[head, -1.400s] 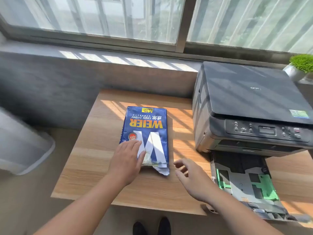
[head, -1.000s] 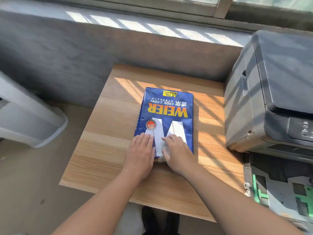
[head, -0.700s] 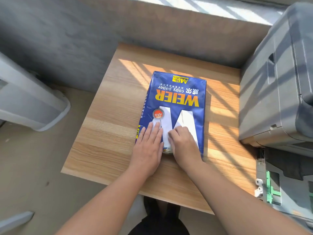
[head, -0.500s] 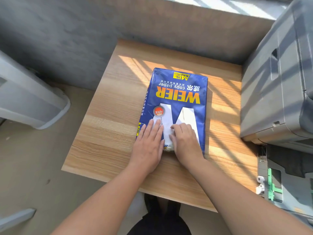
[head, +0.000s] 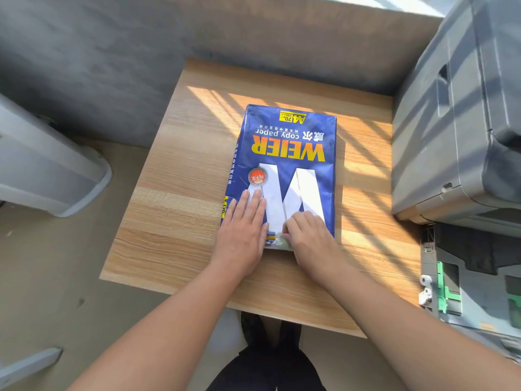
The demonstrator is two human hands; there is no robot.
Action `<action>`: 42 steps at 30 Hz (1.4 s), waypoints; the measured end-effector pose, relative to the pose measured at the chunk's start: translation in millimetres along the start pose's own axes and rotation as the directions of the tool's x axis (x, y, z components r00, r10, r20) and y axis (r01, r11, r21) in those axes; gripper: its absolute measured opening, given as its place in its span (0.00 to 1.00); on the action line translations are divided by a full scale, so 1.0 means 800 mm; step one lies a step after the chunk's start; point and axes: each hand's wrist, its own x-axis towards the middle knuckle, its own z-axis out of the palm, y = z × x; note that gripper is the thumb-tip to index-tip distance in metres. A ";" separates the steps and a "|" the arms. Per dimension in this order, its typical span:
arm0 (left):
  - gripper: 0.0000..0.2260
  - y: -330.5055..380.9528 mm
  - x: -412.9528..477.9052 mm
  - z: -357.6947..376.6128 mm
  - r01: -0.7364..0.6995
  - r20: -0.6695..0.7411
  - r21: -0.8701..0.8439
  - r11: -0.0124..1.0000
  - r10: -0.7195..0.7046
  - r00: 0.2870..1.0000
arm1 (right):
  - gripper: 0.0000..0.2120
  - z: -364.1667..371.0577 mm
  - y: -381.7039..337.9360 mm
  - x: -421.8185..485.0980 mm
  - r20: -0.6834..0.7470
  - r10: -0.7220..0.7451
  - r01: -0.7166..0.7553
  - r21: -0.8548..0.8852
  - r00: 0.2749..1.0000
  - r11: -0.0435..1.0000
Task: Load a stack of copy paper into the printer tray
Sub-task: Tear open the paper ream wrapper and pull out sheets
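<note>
Ream of copy paper (head: 284, 165) lies flat on worktop (head: 174, 221), long axis running away from person, opened end nearest. Left hand (head: 242, 238) flat on wrapper; right hand (head: 310, 238) curled at opening, holding nothing yet. Printer tray (head: 473, 300) right.

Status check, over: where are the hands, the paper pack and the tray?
Left hand flat on paper pack. Right hand curled at its near, torn end. Printer tray pulled out, no paper visible. Nothing in the way.
</note>
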 end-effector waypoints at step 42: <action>0.27 -0.001 -0.011 -0.007 -0.018 -0.033 -0.032 0.999 0.017 0.999 | 0.04 -0.021 -0.049 -0.038 0.262 0.965 -0.623 0.760 0.033 -0.185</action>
